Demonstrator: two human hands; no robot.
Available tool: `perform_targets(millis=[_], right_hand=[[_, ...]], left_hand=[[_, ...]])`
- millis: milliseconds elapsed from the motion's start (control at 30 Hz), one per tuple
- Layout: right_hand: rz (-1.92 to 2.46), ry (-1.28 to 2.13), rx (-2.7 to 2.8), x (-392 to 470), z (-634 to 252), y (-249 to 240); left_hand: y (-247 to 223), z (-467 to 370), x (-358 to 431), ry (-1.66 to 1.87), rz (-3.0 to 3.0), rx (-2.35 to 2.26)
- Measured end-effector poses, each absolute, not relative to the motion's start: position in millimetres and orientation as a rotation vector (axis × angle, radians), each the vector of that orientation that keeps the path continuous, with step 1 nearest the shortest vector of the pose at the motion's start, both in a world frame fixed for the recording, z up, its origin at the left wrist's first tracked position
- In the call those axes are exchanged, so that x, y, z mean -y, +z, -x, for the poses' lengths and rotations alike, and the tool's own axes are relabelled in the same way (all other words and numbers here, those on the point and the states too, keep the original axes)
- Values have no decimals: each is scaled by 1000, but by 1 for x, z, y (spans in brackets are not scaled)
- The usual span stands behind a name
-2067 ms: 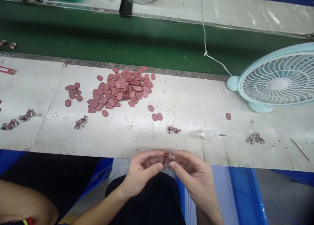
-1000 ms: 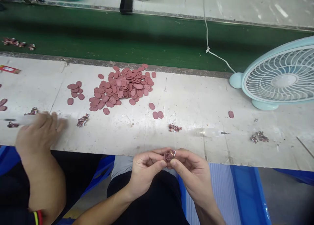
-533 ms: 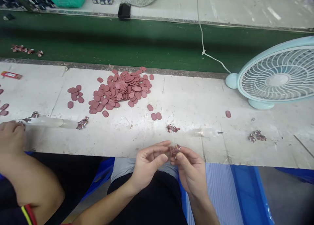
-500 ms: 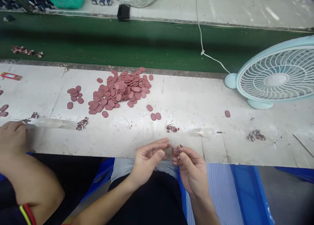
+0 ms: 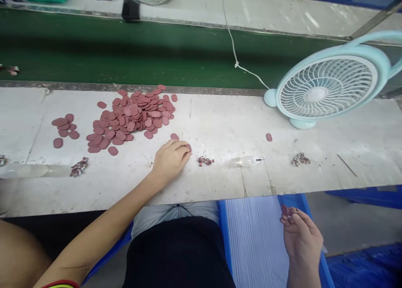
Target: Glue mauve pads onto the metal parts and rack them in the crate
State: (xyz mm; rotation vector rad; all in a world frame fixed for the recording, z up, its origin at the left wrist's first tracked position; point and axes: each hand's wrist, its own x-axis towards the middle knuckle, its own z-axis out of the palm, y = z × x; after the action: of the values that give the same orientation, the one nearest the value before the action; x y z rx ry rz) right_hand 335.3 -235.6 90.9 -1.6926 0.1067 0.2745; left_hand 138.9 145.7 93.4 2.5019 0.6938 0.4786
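My left hand [image 5: 171,160] lies palm down on the table, its fingers drawn together over a flat dusty-red oval disc [image 5: 189,147] whose edge shows at the fingertips. Another such disc [image 5: 174,136] is just beyond the knuckles. At the lower right, my right hand [image 5: 303,235] pinches a small reddish figurine [image 5: 291,211] with an oval disc [image 5: 284,209] at its left side; the fingers partly hide it. Right of my left hand sits a cluster of small brown-and-white figurines [image 5: 205,161]. Beside it lies a clear squeeze bottle [image 5: 248,161] with a thin dark needle tip.
A large heap of oval discs [image 5: 132,116] and a smaller group [image 5: 64,127] are at left. The light-blue fan [image 5: 326,87] stands at right with its white cord [image 5: 232,41]. A lined blue bin [image 5: 254,237] is below the table edge. A neighbour's arm [image 5: 19,254] shows at lower left.
My left hand has moved from beside my right hand up and left onto the disc. My right hand has carried the figurine right, over the blue bin. The view has shifted right.
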Motion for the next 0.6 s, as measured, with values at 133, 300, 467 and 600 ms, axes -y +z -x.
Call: perform_targets(millis=[133,300,467,600], right_hand=[[1815,391,-154,248,-345,54],[2029,591,-82,228,-346,10],[2256,542,-29,211,-349,-16],[2341,469,23,206,-350,-25]], left_hand=[[101,-139,-149,399,-2389,-776],[114,-134,-143,444,-1968,-747],[125,-113,-124,674,-1390,-762],[119,-93,-112,733,-1290,-791]])
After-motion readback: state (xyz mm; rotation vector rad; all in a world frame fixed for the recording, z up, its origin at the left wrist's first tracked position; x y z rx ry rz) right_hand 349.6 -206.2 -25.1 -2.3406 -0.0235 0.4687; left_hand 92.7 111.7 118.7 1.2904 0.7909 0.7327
